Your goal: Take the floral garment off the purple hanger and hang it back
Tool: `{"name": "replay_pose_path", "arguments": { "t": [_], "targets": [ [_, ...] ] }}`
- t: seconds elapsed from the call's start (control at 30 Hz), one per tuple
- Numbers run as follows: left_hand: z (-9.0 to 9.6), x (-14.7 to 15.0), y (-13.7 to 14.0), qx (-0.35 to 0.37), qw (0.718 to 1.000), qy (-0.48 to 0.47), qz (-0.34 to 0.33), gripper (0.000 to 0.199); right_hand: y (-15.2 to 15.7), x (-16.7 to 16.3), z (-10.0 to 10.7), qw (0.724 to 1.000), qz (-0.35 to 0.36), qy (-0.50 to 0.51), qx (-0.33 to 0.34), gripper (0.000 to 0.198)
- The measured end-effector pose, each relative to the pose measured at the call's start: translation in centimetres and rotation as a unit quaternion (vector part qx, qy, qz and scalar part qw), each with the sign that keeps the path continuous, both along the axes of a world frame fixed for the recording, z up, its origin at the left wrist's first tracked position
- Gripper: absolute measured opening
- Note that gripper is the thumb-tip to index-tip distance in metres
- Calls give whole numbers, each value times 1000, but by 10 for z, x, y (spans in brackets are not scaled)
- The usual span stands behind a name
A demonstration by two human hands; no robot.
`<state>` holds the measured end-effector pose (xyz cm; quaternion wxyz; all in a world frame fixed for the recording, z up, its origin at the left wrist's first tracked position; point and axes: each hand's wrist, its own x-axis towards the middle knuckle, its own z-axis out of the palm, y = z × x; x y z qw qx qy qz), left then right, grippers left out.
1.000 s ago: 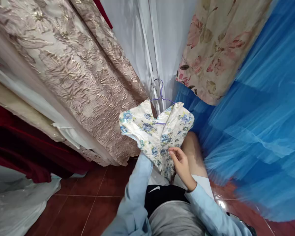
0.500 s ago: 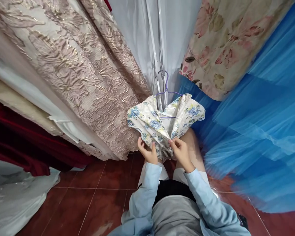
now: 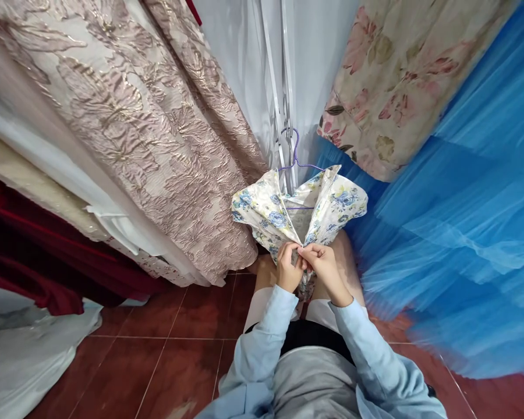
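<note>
A white dress with blue flowers (image 3: 275,218) hangs on a purple hanger (image 3: 296,152) in front of my knees. Its neckline lies spread in a V. At the bottom of that V, my left hand (image 3: 289,266) is closed with the fingertips pinching the edge of the fabric. My right hand (image 3: 325,265) pinches the same spot from the other side, and the two hands touch. Whether a zip or button sits between the fingertips is too small to tell. The lower part of the dress is partly hidden behind my hands.
A pink-gold embossed gown (image 3: 170,134) hangs at left, with dark red velvet (image 3: 9,244) further out. On the right are a cream floral cloth (image 3: 388,87) and blue tulle (image 3: 475,233). White straps (image 3: 276,75) dangle behind the hanger. Red tiles (image 3: 179,372) form the floor.
My left hand has moved right, from open beside the dress to pinching at the bottom of the V against my right hand. The right hand keeps its pinch.
</note>
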<state>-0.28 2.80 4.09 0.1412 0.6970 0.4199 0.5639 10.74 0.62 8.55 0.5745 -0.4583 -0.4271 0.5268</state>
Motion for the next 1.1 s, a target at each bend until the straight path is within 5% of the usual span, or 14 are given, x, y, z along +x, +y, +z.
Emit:
{"name": "replay_pose_path", "arguments": {
  "t": [0.4, 0.83, 1.0, 1.1],
  "targets": [
    [-13, 4, -5, -26, 999, -10, 41, 7, 4, -1, -1, 999, 8, 21, -27, 42],
    [-29, 11, -15, -74, 997, 33, -6, 7, 129, -3, 100, 998, -29, -3, 63, 22],
    [-41, 11, -24, -99, 994, 27, -23, 5, 133, 0, 110, 996, -31, -14, 87, 23],
    [-24, 0, -12, -80, 996, -7, -25, 6, 119, -2, 106, 993, -35, -31, 111, 25]
  ]
}}
